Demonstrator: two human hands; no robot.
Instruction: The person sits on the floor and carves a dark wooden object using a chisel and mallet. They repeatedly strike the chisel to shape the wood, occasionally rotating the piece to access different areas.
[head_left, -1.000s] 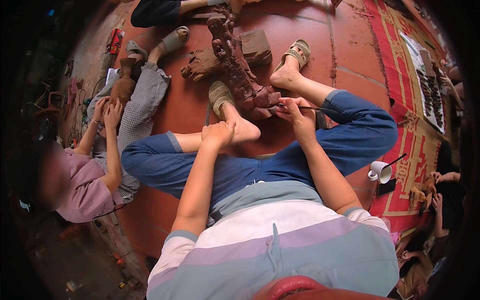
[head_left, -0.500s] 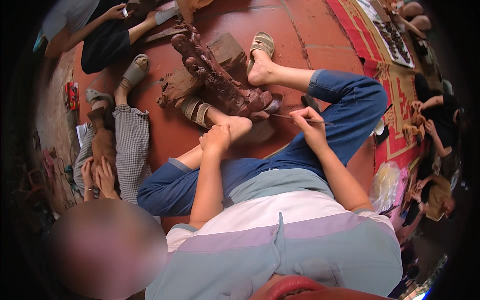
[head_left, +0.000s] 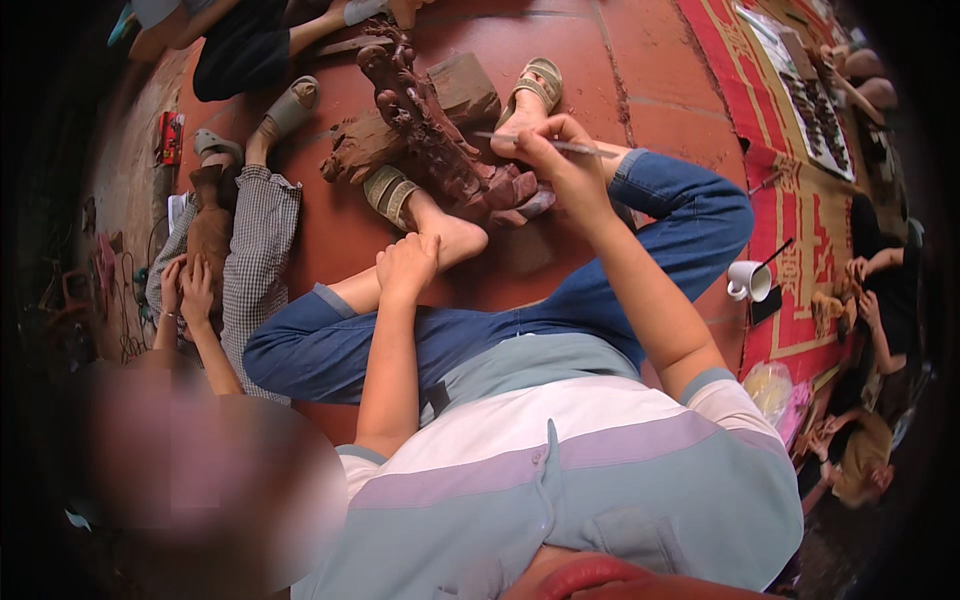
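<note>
A dark reddish wood carving point(head_left: 430, 130) lies aslant on the floor between my feet, propped on a rough wood block point(head_left: 370, 150). My right hand point(head_left: 565, 165) pinches a thin rod-like tool point(head_left: 580, 148) just right of the carving. The tool's narrow end points left, over or near the carving's middle; whether it touches cannot be made out. My left hand point(head_left: 408, 265) is wrapped round my left lower leg point(head_left: 360, 290), above the ankle. A squared wood piece point(head_left: 465, 85) lies behind the carving.
At the left, another person's hands point(head_left: 190, 285) rest on a brown wooden piece point(head_left: 208, 225). A white mug point(head_left: 748, 281) stands right of my knee, by a red and gold mat point(head_left: 790, 210). Small tools lie on a white sheet point(head_left: 800, 110). More people sit at the right.
My right hand has risen away from my thigh toward the carving's upper right, carrying the tool. My left hand keeps its hold on my leg. The view has shifted slightly.
</note>
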